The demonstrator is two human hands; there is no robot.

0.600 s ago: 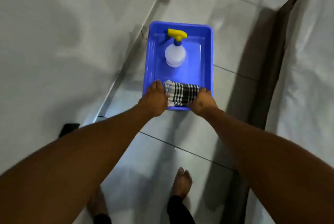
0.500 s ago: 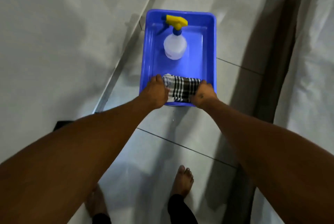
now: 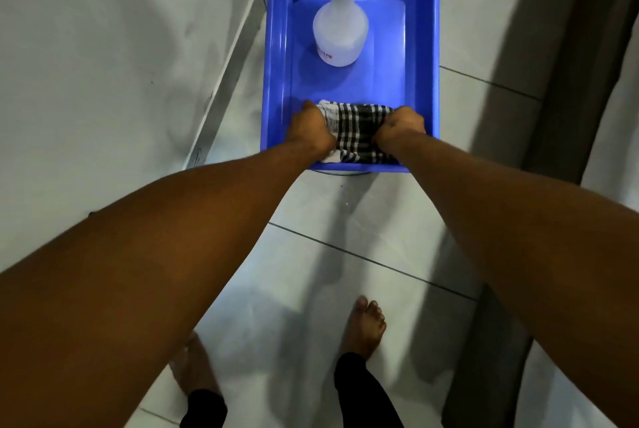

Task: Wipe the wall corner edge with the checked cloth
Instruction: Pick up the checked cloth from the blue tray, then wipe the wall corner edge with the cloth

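Note:
A black-and-white checked cloth (image 3: 358, 132) lies bunched at the near end of a blue plastic tub (image 3: 276, 58) on the tiled floor. My left hand (image 3: 309, 128) grips the cloth's left end and my right hand (image 3: 401, 125) grips its right end, both with fingers curled into the fabric. The wall (image 3: 103, 47) rises on the left, and its bottom edge (image 3: 224, 82) runs diagonally toward the tub's left side.
A translucent spray bottle (image 3: 340, 30) with a yellow and blue trigger stands upright at the tub's far end. My bare feet (image 3: 366, 327) stand on the grey floor tiles below. A dark vertical frame (image 3: 567, 82) and a pale surface border the right side.
The view has tilted down and closed in, so the tub sits higher in the frame and looks larger. Both hands keep their hold on the cloth's ends inside the tub.

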